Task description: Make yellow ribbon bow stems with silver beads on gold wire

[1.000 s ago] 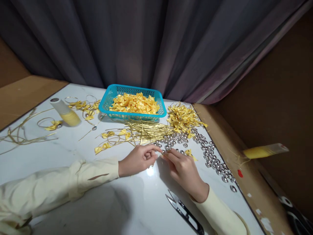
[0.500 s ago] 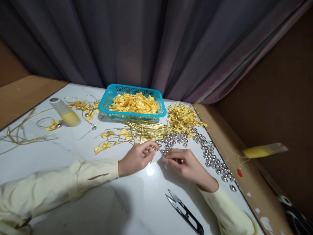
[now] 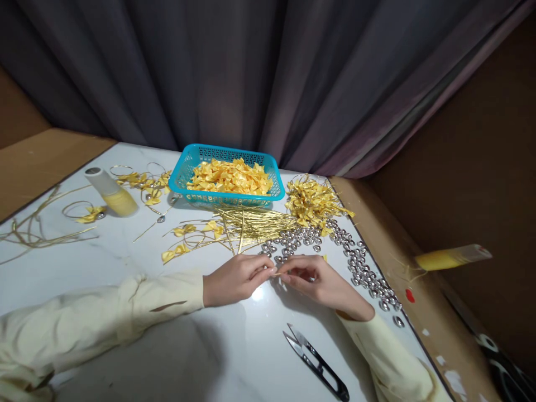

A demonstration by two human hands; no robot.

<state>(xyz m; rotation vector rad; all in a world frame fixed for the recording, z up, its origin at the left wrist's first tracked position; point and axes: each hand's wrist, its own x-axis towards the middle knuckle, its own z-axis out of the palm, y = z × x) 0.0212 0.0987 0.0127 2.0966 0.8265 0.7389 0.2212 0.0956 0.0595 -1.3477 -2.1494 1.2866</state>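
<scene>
Fingertips of my left hand (image 3: 237,276) and my right hand (image 3: 316,279) nearly meet above the white tabletop (image 3: 251,346). Both are closed in a pinch on a short, thin gold cord (image 3: 277,274); most of it is hidden by the fingers. A small yellow tip shows just behind my right hand, and I cannot tell whether it belongs to what I hold. Silver bead-like pieces (image 3: 293,240) lie scattered right behind my hands. Beyond them is a bundle of gold cords (image 3: 255,223). Black thread snips (image 3: 316,360) rest in front of my right hand.
A blue basket (image 3: 180,177) of yellow ribbon bows (image 3: 230,177) stands at the back. To its right is a heap of bows on cords (image 3: 314,201). A bottle-shaped yellow thread spool (image 3: 113,192) stands left, another spool (image 3: 452,258) lies right, near scissors (image 3: 498,352). A curtain (image 3: 226,72) hangs behind.
My left hand has lowered slightly and turned, its fingers straightening toward the right hand. The fingertips of both hands are closer together on the cord. The right hand has barely moved.
</scene>
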